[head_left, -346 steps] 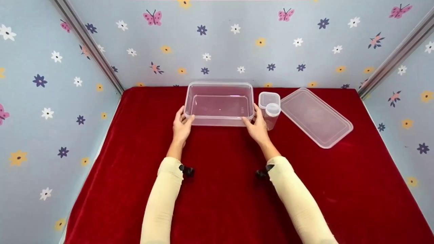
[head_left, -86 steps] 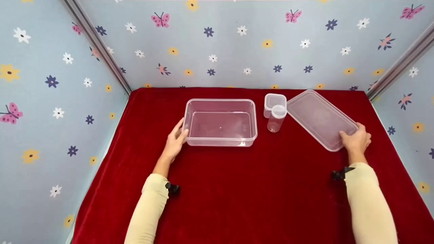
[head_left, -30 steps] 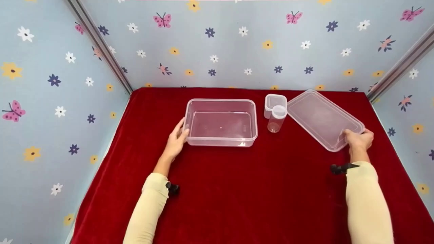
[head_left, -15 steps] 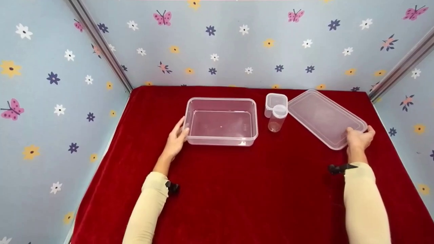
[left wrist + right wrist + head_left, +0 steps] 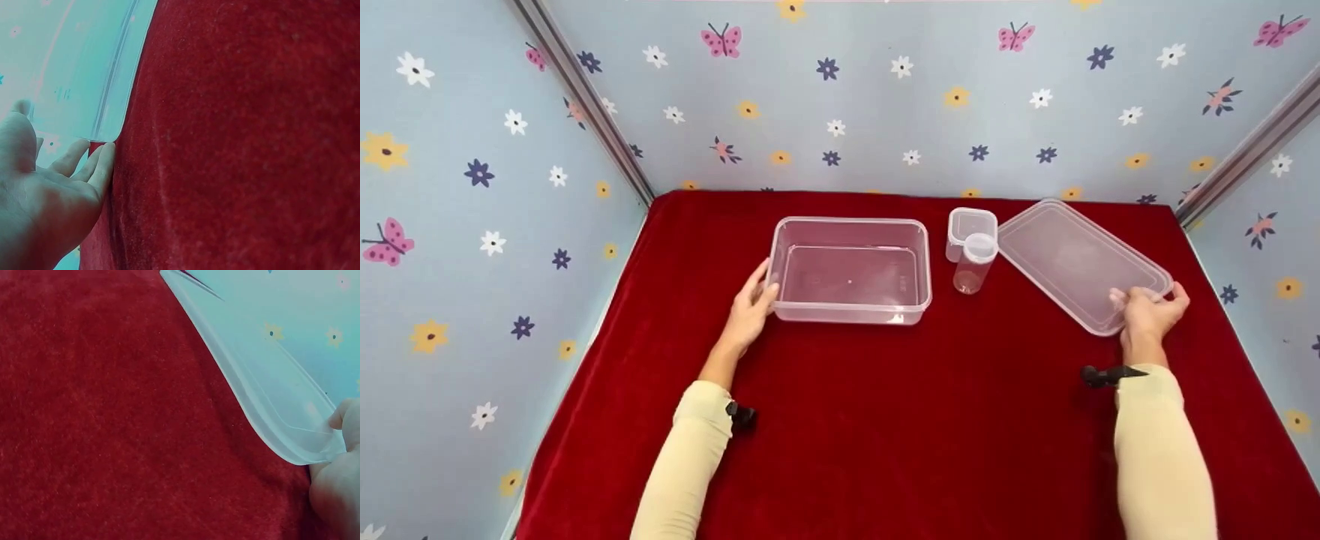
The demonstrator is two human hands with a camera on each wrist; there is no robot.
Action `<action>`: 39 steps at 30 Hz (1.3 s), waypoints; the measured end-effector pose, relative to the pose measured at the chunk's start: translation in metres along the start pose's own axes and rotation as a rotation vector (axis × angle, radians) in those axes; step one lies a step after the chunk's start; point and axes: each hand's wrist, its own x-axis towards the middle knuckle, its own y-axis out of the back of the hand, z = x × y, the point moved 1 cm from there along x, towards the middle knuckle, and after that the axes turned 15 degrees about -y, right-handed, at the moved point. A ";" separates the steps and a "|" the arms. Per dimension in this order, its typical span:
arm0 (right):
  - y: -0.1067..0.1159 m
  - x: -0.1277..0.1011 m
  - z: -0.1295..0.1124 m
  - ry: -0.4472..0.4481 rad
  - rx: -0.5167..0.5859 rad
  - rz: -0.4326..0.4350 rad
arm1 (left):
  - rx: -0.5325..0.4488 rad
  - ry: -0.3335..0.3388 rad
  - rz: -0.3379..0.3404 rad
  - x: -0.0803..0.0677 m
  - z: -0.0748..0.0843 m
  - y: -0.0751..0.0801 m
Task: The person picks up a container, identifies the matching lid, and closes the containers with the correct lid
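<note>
A clear rectangular container stands open on the red cloth. My left hand rests with straight fingers against its left wall; the left wrist view shows the hand beside the container's clear wall. A flat clear lid lies at an angle at the right. My right hand pinches its near corner, fingers on top and thumb at the edge. In the right wrist view the lid's corner is raised off the cloth at my hand.
A small square clear tub and a small round clear jar stand between container and lid. The red cloth covers the table, and flowered walls close in the left, back and right sides.
My right hand's fingers have slid further over the lid's near corner and the corner has tipped up a little. The left hand and the container have stayed put.
</note>
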 end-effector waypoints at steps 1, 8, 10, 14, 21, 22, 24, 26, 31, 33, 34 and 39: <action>0.000 0.000 0.000 0.001 0.009 -0.001 | -0.003 -0.011 0.008 -0.001 0.003 -0.001; -0.001 -0.002 0.000 -0.020 0.061 -0.036 | 0.003 -0.039 0.023 -0.012 0.050 -0.018; -0.001 -0.004 -0.001 -0.015 0.076 -0.043 | -0.005 -0.021 0.035 -0.010 0.041 -0.015; -0.003 -0.006 -0.003 0.007 0.083 -0.045 | -0.001 0.004 0.013 -0.003 0.014 -0.005; -0.007 -0.009 -0.008 0.037 0.051 -0.029 | 0.000 -0.016 0.008 0.001 -0.001 0.001; -0.007 -0.010 -0.009 0.041 0.057 -0.035 | -0.002 -0.009 0.015 0.001 0.000 0.001; -0.007 -0.012 -0.011 0.052 0.068 -0.046 | -0.006 0.010 0.030 0.000 0.002 -0.002; -0.008 -0.014 -0.012 0.071 0.082 -0.056 | -0.019 0.009 0.036 -0.005 0.016 -0.006; -0.006 -0.018 -0.018 0.122 0.134 -0.066 | -0.027 0.023 0.034 -0.006 0.021 -0.010; -0.006 -0.020 -0.021 0.132 0.128 -0.058 | -0.002 0.034 0.031 -0.004 0.023 -0.011; -0.007 -0.021 -0.022 0.137 0.118 -0.051 | 0.010 0.041 0.036 -0.005 0.028 -0.013; -0.014 -0.032 -0.031 0.154 0.077 -0.035 | -0.027 -0.011 0.026 -0.013 0.050 -0.016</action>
